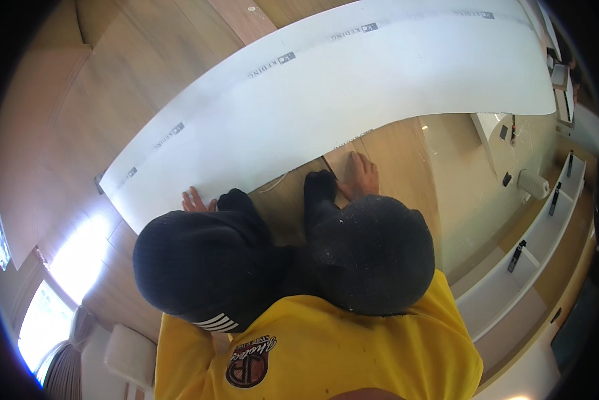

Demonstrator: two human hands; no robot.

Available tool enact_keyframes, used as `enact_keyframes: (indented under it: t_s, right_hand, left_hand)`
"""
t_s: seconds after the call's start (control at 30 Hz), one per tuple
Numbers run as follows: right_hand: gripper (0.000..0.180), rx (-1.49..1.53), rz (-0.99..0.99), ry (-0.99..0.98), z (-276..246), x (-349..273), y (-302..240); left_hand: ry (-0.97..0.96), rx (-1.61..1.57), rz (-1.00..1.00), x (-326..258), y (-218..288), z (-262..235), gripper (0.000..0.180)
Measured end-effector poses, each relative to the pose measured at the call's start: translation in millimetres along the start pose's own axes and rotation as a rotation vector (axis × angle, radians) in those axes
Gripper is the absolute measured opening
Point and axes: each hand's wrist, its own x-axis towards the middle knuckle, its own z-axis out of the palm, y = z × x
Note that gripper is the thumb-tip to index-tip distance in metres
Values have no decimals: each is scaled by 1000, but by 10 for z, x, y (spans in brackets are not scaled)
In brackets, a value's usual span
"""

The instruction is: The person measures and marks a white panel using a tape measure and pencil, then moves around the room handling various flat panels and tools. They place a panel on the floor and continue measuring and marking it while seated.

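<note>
A long white sheet (353, 80) with rows of printed marks spans the wood-look floor in front of me. My left hand (196, 201) rests on its near side toward the left end, fingers spread and nothing held. My left knee hides the wrist. My right hand (362, 176) lies with its fingers stretched out on a light wood-coloured board (403, 150), just short of the sheet's near edge. Its palm is partly hidden. Between my feet and the sheet shows a thin pale cord (273, 183).
My bent knees in dark trousers fill the middle. At right, a long white open frame with dividers (493, 307) lies on the floor, black fittings on it. A white ribbed object (533, 183) and small dark pieces lie beyond it. A bright window (43, 327) is at lower left.
</note>
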Motion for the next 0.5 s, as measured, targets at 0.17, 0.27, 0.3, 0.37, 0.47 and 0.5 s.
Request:
enact_keyframes:
  t_s: [0.17, 0.27, 0.3, 0.37, 0.47, 0.5]
  right_hand:
    - [86, 51, -66, -74, -180, 185, -16]
    - [84, 160, -79, -72, -288, 81, 106]
    - [81, 180, 30, -115, -294, 37, 144]
    - [75, 225, 144, -59, -269, -33, 214]
    - [61, 488, 447, 84, -164, 123, 356]
    - [55, 553, 456, 133, -136, 204, 421]
  left_hand:
    - [-55, -44, 24, 60, -129, 55, 85]
    - [-30, -268, 65, 208, -427, 142, 77]
    - [-20, -410, 75, 302, -549, 169, 75]
    - [-90, -451, -64, 452, -852, 181, 69]
    - [-184, -232, -306, 544, -1236, 140, 65]
    - [-162, -203, -328, 533, -1318, 130, 65]
